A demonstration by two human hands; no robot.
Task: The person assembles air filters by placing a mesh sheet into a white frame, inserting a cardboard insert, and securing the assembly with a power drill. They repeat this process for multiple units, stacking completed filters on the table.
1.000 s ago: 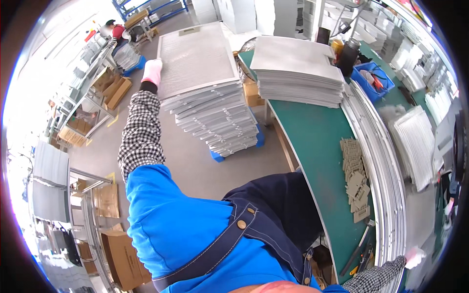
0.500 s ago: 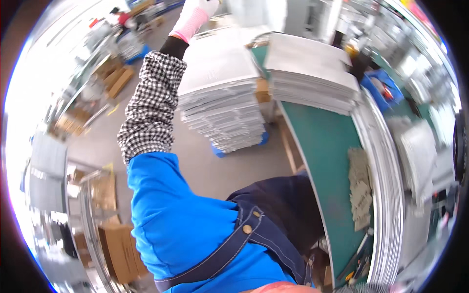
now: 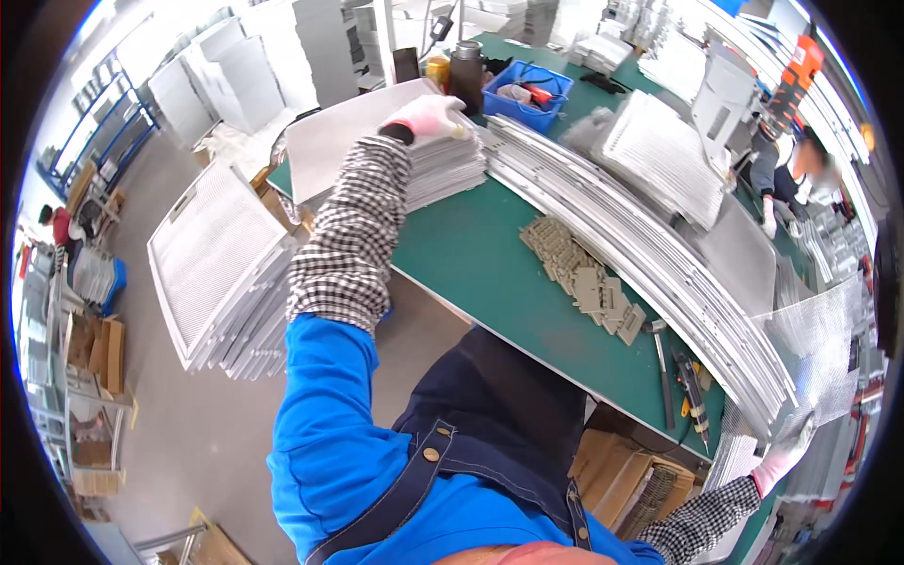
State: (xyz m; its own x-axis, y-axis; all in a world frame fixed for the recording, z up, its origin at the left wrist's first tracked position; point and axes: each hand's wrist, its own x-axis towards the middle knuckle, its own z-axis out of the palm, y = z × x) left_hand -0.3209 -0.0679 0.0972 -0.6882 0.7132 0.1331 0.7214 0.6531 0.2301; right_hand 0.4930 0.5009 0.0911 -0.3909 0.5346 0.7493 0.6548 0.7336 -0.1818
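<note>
My left hand (image 3: 428, 118), in a white and pink glove, rests with fingers stretched over the far right corner of a stack of thin pale sheets (image 3: 348, 127) on the green workbench (image 3: 452, 245). At the lower right, my right hand (image 3: 786, 459), gloved the same way, has its fingers at the lower edge of a translucent grey mesh sheet (image 3: 817, 344) and appears to grip it. Long white metal strips (image 3: 640, 221) lie in a bundle along the bench. Flat beige plastic pieces (image 3: 584, 282) are piled beside them.
A tall stack of framed mesh panels (image 3: 221, 254) stands left of the bench. A hammer (image 3: 662, 372) and an electric screwdriver (image 3: 692, 395) lie near its front edge. Behind are a blue bin (image 3: 527, 94) and a dark flask (image 3: 466, 75). Another person (image 3: 796, 169) works at far right.
The view has swung right toward the bench. My left hand has come from above the panel stack at left onto the sheet stack. My right hand has come into view with the mesh sheet.
</note>
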